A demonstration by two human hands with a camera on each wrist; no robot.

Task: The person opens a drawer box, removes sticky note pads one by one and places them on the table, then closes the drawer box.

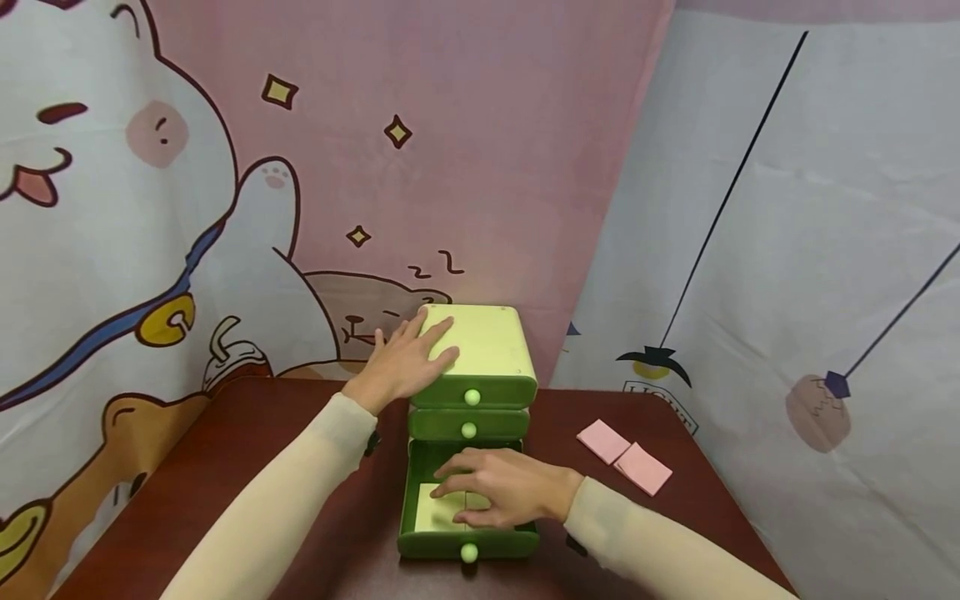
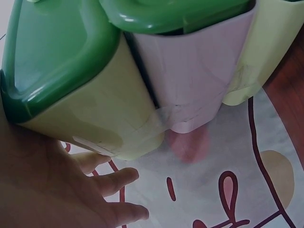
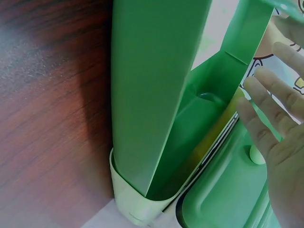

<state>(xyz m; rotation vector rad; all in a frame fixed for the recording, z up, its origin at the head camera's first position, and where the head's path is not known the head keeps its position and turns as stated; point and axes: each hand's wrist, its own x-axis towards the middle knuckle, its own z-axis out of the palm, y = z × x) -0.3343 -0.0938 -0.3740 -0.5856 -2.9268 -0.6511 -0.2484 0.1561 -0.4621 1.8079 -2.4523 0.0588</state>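
Observation:
A small cabinet (image 1: 491, 337) of stacked green drawers with a pale yellow top stands on the table. My left hand (image 1: 401, 367) rests on the left part of its top, fingers spread; in the left wrist view that hand (image 2: 80, 185) lies beside the cabinet's yellow shell (image 2: 109, 109). The bottom drawer (image 1: 427, 546) is pulled out, and pale yellow square notes (image 1: 431, 510) lie flat inside. Over this drawer hovers my right hand (image 1: 517, 487), its fingers loosely bent. Nothing shows in the right hand (image 3: 294, 166) in the right wrist view, near the drawer's wall (image 3: 147, 95).
Two pink square notes (image 1: 643, 469) lie side by side on the dark red table (image 1: 600, 533), right of the cabinet. The upper drawers (image 1: 442, 425) are pushed in, each with a round pale knob (image 1: 472, 397). A cartoon-printed cloth (image 1: 495, 167) hangs behind the table.

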